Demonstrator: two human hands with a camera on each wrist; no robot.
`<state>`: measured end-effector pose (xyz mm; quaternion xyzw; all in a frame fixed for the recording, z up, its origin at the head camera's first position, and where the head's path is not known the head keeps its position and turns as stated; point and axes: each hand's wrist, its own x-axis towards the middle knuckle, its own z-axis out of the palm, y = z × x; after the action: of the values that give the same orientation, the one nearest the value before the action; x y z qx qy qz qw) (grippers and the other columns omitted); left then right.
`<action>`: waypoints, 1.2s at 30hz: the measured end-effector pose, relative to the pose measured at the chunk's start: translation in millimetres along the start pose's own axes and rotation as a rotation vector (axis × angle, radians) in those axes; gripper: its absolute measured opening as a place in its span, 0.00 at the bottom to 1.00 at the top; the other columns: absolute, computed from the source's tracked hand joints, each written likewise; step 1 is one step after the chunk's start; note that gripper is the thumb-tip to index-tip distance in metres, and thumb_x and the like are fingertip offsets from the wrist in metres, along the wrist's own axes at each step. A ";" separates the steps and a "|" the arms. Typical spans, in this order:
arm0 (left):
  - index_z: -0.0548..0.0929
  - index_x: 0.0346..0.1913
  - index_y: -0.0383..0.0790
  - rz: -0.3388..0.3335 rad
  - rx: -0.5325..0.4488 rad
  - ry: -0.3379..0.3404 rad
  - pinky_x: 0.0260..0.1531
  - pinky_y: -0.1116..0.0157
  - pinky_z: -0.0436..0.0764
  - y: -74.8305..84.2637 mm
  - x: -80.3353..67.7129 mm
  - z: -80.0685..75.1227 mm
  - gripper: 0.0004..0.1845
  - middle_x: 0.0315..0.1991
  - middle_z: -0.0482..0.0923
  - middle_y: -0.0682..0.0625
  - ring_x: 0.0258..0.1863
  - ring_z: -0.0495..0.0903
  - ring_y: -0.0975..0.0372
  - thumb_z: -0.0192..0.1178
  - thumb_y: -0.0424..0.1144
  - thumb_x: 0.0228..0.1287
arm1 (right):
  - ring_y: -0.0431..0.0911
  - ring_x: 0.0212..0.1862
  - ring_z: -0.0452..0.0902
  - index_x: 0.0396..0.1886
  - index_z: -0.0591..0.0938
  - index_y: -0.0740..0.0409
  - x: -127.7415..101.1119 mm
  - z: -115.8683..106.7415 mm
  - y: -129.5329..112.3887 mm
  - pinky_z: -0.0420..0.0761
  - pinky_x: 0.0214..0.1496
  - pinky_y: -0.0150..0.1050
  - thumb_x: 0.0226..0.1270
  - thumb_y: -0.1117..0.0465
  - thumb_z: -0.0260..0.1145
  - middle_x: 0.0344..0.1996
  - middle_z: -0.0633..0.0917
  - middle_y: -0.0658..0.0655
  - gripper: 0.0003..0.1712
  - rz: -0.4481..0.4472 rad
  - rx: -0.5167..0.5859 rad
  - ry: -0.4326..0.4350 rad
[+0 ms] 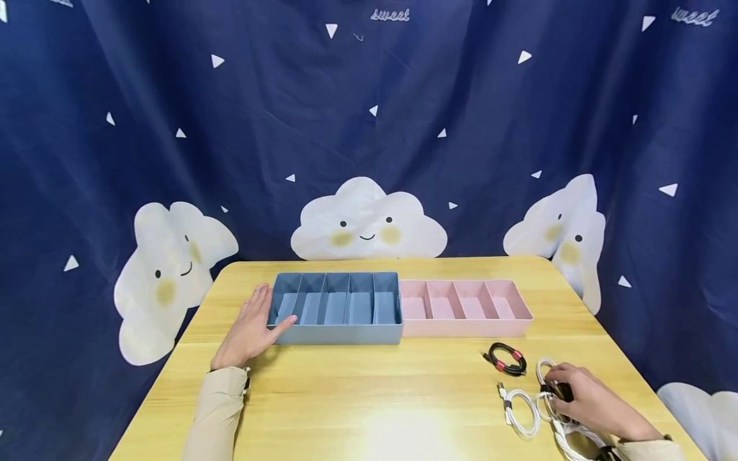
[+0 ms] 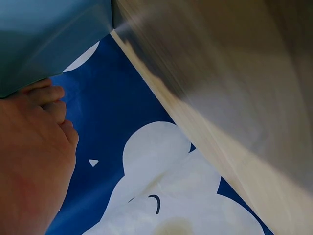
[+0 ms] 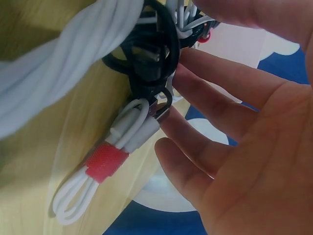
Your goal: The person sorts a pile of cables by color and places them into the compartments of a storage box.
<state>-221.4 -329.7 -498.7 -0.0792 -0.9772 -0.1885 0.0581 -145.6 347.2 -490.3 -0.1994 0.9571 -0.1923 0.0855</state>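
Observation:
My left hand (image 1: pixel 246 330) rests at the left end of the blue divided box (image 1: pixel 346 334), its thumb over the front corner and its fingers along the side. In the left wrist view, its fingertips tuck behind the blue wall. Over a pile of bundled cables at the right, my right hand (image 1: pixel 590 397) reaches down with fingers spread. Its fingertips meet a coiled black cable (image 3: pixel 168 29) in the right wrist view. Nearby lie a white cable with a red strap (image 3: pixel 105 161) and a thick twisted white cable (image 3: pixel 83 44).
A pink divided box (image 1: pixel 467 328) stands against the blue one's right end. In front of it lies a black cable with red straps (image 1: pixel 507 370). A white coiled cable (image 1: pixel 533 416) is left of the pile. A dark blue curtain (image 1: pixel 369 147) hangs behind the wooden table (image 1: pixel 323 410).

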 end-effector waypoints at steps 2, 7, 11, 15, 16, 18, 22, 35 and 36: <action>0.48 0.81 0.26 0.001 0.001 0.002 0.81 0.36 0.47 0.4 -0.2 1.0 0.59 0.85 0.41 0.34 0.85 0.39 0.41 0.51 0.73 0.70 | 0.53 0.47 0.85 0.46 0.88 0.62 -0.1 0.6 1.3 0.84 0.42 0.36 0.59 0.58 0.77 0.47 0.86 0.56 0.17 0.010 0.010 -0.011; 0.47 0.82 0.27 -0.003 -0.004 0.005 0.81 0.36 0.47 0.4 -1.4 1.6 0.59 0.85 0.41 0.34 0.85 0.39 0.42 0.52 0.72 0.70 | 0.48 0.45 0.84 0.42 0.88 0.58 1.6 2.6 2.0 0.83 0.41 0.35 0.60 0.57 0.78 0.45 0.85 0.53 0.14 0.042 0.009 0.001; 0.46 0.82 0.28 -0.005 -0.011 0.003 0.81 0.37 0.46 0.9 -1.2 2.1 0.59 0.85 0.41 0.34 0.85 0.39 0.42 0.52 0.72 0.70 | 0.44 0.43 0.83 0.40 0.88 0.54 2.5 4.3 1.5 0.83 0.41 0.35 0.57 0.57 0.79 0.43 0.85 0.51 0.13 0.056 -0.018 0.028; 0.48 0.82 0.27 -0.004 -0.010 0.015 0.81 0.37 0.47 2.0 -1.4 2.4 0.58 0.85 0.42 0.34 0.85 0.40 0.42 0.52 0.72 0.70 | 0.40 0.40 0.82 0.38 0.88 0.53 2.9 5.7 1.9 0.82 0.39 0.34 0.57 0.57 0.79 0.41 0.85 0.49 0.11 0.041 -0.038 0.043; 0.48 0.82 0.27 -0.006 -0.009 0.015 0.81 0.37 0.47 2.3 -1.8 2.4 0.58 0.85 0.42 0.34 0.85 0.40 0.42 0.52 0.73 0.70 | 0.39 0.39 0.81 0.38 0.88 0.53 2.9 6.2 2.1 0.81 0.38 0.33 0.56 0.57 0.79 0.41 0.84 0.49 0.11 0.035 -0.041 0.046; 0.49 0.82 0.27 -0.011 -0.010 0.016 0.81 0.38 0.48 2.5 -2.4 2.4 0.59 0.85 0.42 0.34 0.85 0.40 0.42 0.52 0.73 0.69 | 0.38 0.38 0.80 0.37 0.88 0.52 2.9 7.2 1.9 0.80 0.37 0.33 0.56 0.57 0.80 0.40 0.84 0.48 0.11 0.033 -0.054 0.057; 0.48 0.82 0.28 -0.017 -0.009 0.013 0.82 0.38 0.48 2.8 -2.6 2.5 0.59 0.85 0.42 0.35 0.85 0.40 0.43 0.52 0.73 0.69 | 0.40 0.38 0.77 0.35 0.89 0.49 3.0 8.9 0.8 0.77 0.37 0.34 0.54 0.56 0.81 0.38 0.83 0.46 0.10 0.050 -0.070 0.075; 0.48 0.82 0.29 -0.020 -0.019 0.012 0.81 0.37 0.47 2.9 -3.7 4.0 0.58 0.85 0.42 0.35 0.86 0.39 0.43 0.53 0.72 0.69 | 0.39 0.37 0.71 0.32 0.87 0.47 6.9 12.3 -0.3 0.72 0.35 0.33 0.53 0.56 0.81 0.36 0.83 0.44 0.10 0.091 -0.095 0.109; 0.48 0.82 0.29 -0.020 -0.019 0.014 0.81 0.37 0.47 2.7 -3.7 3.6 0.58 0.85 0.42 0.35 0.85 0.40 0.43 0.53 0.72 0.69 | 0.39 0.36 0.71 0.32 0.87 0.47 7.6 12.0 -0.5 0.71 0.35 0.33 0.53 0.57 0.81 0.36 0.83 0.44 0.10 0.082 -0.095 0.114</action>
<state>-217.7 -326.4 -501.6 -0.0688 -0.9756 -0.1989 0.0624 -149.4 339.5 -501.7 -0.1526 0.9758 -0.1541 0.0293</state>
